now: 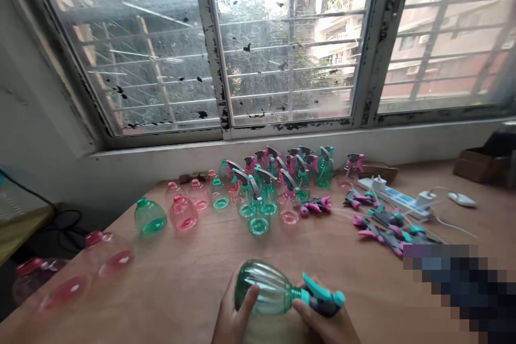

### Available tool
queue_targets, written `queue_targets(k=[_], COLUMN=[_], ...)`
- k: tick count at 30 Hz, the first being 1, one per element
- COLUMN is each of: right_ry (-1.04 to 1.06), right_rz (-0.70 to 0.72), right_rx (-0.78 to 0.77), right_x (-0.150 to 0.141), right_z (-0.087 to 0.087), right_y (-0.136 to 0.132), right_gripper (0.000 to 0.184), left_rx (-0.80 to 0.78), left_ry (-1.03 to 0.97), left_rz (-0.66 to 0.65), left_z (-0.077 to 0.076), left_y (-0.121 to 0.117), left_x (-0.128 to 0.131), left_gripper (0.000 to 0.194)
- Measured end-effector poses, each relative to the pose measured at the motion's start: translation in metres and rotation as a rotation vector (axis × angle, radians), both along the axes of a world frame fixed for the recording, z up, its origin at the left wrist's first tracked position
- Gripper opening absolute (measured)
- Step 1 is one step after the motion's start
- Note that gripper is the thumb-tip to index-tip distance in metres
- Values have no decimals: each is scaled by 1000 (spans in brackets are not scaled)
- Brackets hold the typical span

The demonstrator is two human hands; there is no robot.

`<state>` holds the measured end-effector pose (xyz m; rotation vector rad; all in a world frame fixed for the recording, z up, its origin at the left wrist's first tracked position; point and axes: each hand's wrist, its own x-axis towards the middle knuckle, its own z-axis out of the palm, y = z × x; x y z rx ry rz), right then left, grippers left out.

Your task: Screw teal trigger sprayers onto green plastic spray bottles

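Brown wooden counter (181, 290) under barred window (282, 43); bottom centre, left hand (237, 309) grasps clear green ribbed bottle (268, 287), right hand (322, 322) grips teal-black spray head (324, 298).

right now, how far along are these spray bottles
Seemingly done: the finished bottles at the back, topped with spray heads. In hand: the left hand holds a green bottle; the right hand grips its trigger head, tightness unclear. Remaining: headless bottles on the left, loose spray heads on the right.
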<state>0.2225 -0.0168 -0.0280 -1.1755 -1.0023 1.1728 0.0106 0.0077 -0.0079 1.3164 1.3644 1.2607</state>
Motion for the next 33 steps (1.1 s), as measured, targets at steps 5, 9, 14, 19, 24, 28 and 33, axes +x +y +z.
queue_targets(k=[5, 9, 14, 19, 24, 28, 33], right_ry=[155, 248, 218, 208, 219, 227, 318], right_rz=[25, -5, -6, 27, 42, 21, 43], right_rx=[25, 58, 77, 72, 64, 67, 53], right_x=[8, 7, 5, 8, 11, 11, 13], right_z=[18, 25, 21, 12, 7, 3, 0], right_y=[0, 0, 0, 0, -1, 0, 1], right_gripper=[41, 39, 48, 45, 42, 36, 38], left_rx=[23, 63, 74, 60, 15, -1, -21], left_ry=[47, 48, 55, 3, -126, -275, -299], left_rz=[-71, -111, -136, -148, -148, -143, -270], left_z=[11, 14, 17, 21, 20, 12, 8], left_y=[-1, -5, -11, -19, -20, -20, -20], left_x=[2, 5, 8, 9, 7, 5, 5], left_gripper=[77, 75, 72, 72, 74, 89, 100])
